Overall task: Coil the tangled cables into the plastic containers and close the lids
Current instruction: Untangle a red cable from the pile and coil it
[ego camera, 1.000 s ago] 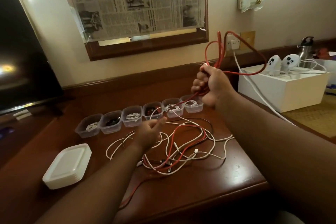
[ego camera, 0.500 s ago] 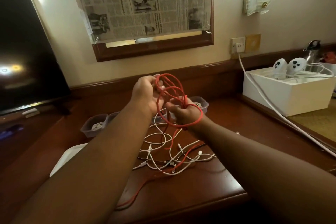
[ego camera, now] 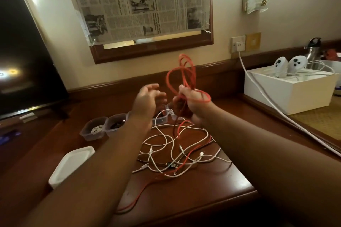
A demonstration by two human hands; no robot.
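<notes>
Left hand [ego camera: 147, 96] has come off the red cable [ego camera: 184, 77] since half a second ago; its fingers now spread wide, holding nothing. Right hand [ego camera: 191, 105] alone grips the loops above the desk [ego camera: 212, 190]. Tail trails into the tangle [ego camera: 177, 153]. Coil likely unfinished; containers [ego camera: 103, 127] partly hidden, lids [ego camera: 72, 164] stacked aside.
</notes>
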